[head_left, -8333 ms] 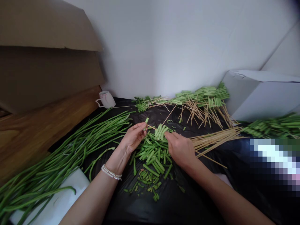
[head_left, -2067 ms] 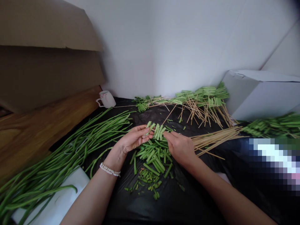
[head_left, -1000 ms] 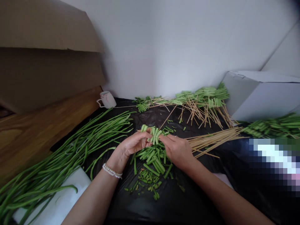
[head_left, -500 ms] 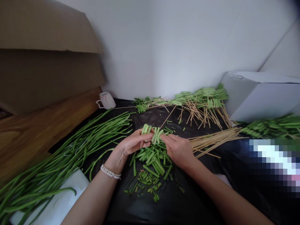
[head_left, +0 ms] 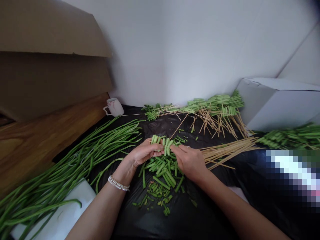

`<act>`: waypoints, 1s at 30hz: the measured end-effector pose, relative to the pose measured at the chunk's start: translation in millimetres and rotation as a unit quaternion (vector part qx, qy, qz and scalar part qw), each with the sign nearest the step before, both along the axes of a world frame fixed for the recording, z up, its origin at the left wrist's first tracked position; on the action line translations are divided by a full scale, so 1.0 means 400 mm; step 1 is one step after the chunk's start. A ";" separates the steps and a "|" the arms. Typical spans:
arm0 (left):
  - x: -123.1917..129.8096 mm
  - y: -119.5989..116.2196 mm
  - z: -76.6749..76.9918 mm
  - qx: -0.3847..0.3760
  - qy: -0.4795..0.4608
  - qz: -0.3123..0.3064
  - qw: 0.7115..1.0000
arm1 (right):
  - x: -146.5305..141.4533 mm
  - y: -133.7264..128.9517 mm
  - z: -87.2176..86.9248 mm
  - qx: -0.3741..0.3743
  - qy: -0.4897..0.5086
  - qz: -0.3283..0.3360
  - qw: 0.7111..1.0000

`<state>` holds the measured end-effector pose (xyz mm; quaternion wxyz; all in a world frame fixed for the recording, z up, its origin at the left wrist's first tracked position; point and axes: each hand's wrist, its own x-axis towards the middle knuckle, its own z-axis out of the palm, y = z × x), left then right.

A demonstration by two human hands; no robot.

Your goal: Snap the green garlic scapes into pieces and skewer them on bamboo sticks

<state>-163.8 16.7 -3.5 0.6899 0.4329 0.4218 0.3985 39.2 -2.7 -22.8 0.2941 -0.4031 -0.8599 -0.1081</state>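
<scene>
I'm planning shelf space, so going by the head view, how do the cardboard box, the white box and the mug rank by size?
1. The cardboard box
2. The white box
3. The mug, clearly smallest

The order of the first two is unsure: the cardboard box seems nearer the camera.

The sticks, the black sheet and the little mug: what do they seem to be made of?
The thin sticks look like bamboo or another pale wood: matte tan and straight. The black sheet looks like plastic, going by its glossy creases. The mug looks like glazed ceramic, smooth and white with faint pink marks, though it is small in view.
</scene>
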 end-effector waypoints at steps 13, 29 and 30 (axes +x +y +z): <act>0.022 -0.002 -0.010 -0.015 -0.008 0.031 0.999 | -0.006 0.000 -0.008 0.015 0.017 0.008 1.000; 0.016 -0.002 -0.010 -0.009 -0.011 0.018 1.000 | -0.012 -0.007 -0.010 0.026 0.029 0.043 0.998; 0.015 -0.002 -0.009 -0.007 -0.011 0.015 1.000 | -0.012 -0.007 -0.010 0.027 0.029 0.041 0.998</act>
